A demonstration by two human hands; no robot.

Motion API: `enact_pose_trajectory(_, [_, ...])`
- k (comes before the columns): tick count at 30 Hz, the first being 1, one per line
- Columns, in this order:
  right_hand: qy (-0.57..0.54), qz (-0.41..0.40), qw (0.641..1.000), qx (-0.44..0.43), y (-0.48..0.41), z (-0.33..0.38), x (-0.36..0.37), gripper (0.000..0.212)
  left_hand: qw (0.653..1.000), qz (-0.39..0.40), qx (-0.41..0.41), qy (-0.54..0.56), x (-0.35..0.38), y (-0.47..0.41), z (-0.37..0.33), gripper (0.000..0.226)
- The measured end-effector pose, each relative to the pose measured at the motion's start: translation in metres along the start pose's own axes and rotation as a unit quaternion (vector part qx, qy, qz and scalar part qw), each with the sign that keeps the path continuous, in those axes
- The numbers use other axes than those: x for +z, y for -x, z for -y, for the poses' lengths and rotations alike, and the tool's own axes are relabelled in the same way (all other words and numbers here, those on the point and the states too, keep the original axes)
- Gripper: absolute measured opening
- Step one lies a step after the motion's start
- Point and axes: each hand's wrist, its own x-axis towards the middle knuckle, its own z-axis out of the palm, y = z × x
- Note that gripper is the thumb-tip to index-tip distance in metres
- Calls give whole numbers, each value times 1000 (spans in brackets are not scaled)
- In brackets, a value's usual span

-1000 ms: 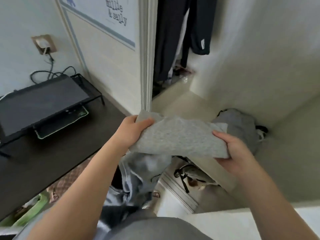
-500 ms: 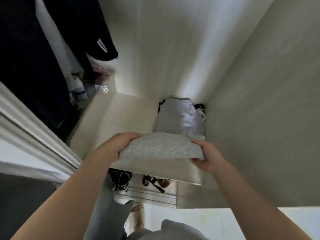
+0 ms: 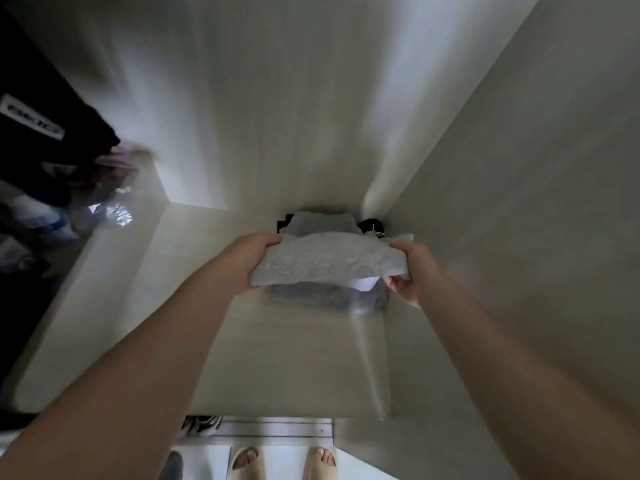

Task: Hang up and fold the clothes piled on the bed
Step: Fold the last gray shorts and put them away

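Folded grey garment (image 3: 325,259), speckled, gripped at its ends by left hand (image 3: 251,252) and right hand (image 3: 410,271), above stacked clothes (image 3: 322,223) on the shelf (image 3: 277,358).

The head camera looks steeply down from close above a pale shelf (image 3: 277,358) into its far corner.

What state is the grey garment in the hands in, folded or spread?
Folded: the grey garment is a compact flat bundle. The left hand and right hand grip its opposite ends above a shelf.
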Motion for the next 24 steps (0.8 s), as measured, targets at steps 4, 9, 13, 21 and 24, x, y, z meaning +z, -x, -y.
enact_pose_trajectory(4, [77, -101, 967, -220, -39, 31, 4, 5, 979, -64, 187, -45, 30, -41, -44, 10])
enact_pose_trajectory(9, [241, -232, 912, -237, -96, -1, -17, 31, 951, -102, 239, -168, 46, -112, -20, 20])
enact_pose_trajectory(13, [327, -145, 928, -102, -142, -41, -32, 50, 950, -100, 92, -280, 45, -165, 35, 47])
enact_pose_trajectory(21, [663, -156, 670, -294, -178, -99, -9, 72, 760, -214, 305, -532, 63, -189, 83, 63])
enact_pose_trajectory(24, [692, -155, 624, -328, -210, -108, 2, 72, 702, -176, 335, -603, 78, -215, 88, 63])
